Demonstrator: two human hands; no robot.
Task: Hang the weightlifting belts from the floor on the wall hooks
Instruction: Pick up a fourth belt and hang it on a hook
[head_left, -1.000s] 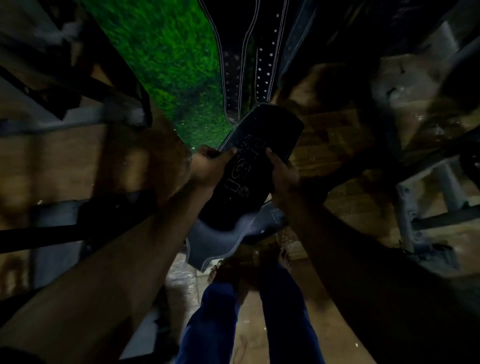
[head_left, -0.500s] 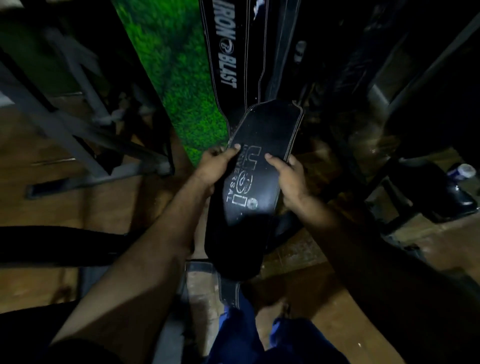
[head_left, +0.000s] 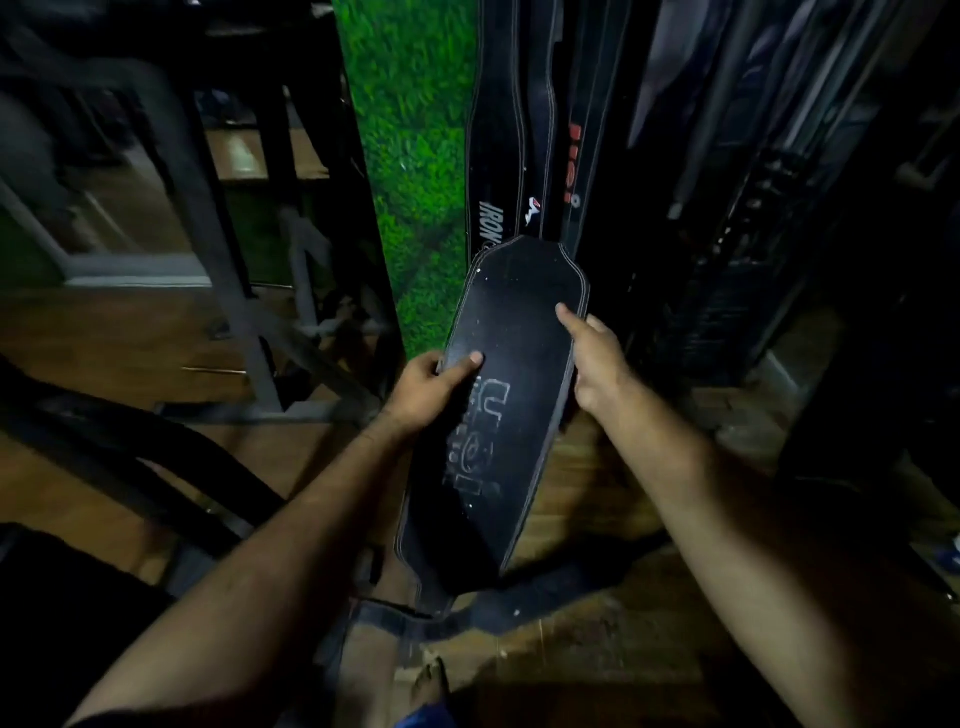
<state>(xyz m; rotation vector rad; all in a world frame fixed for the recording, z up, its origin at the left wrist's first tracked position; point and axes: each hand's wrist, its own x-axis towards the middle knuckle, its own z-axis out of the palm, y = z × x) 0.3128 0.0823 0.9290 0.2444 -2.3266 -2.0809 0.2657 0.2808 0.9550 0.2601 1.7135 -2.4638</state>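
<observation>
The black belt (head_left: 498, 415) is gripped at its wide panel's edges by left hand (head_left: 428, 387) and right hand (head_left: 597, 364); it is judged stiff and fairly heavy, best held there.

Left hand (head_left: 434, 387), right hand (head_left: 597, 364) gripping.

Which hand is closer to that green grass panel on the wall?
Left. The left hand grips the belt just below the grass panel; the right hand holds the belt's far edge.
</observation>
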